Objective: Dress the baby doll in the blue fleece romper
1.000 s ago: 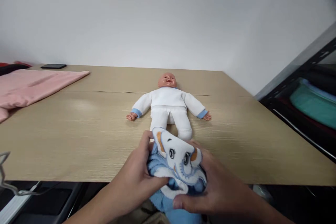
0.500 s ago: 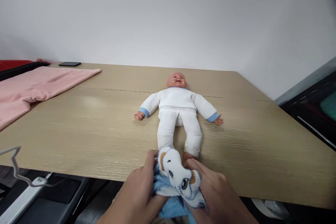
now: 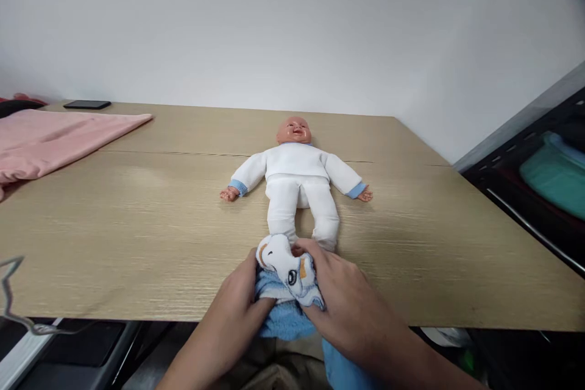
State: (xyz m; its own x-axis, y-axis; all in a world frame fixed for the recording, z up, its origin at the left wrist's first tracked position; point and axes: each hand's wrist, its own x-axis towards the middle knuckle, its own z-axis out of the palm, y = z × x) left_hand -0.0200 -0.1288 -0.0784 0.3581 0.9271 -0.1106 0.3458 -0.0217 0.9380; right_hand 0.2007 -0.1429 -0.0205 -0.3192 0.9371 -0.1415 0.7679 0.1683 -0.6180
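Observation:
A baby doll [image 3: 299,164] in a white top with blue cuffs and white trousers lies face up on the table, its feet toward me. In front of its feet is a bunched blue-and-white fabric garment [image 3: 281,262] with an animal face on it. My left hand [image 3: 235,298] grips the garment's left side, the thumb low on the blue part. My right hand [image 3: 340,283] is closed on its right side, fingertips by the doll's lower leg. Cloth and fingers hide the doll's feet, so I cannot tell whether one is inside the garment.
Pink cloth [image 3: 59,140] lies at the table's left, with a black phone [image 3: 86,104] behind it. A bent grey cable [image 3: 27,323] hangs at the front left. On the right, a black rack [image 3: 516,195] holds a teal item [image 3: 555,173]. A white wall [image 3: 256,30] rises behind the wooden table [image 3: 150,237].
My view has tilted down and turned slightly right. Both hands still hold the garment, and my right hand's fingers have shifted inward along its upper edge toward the doll's legs.

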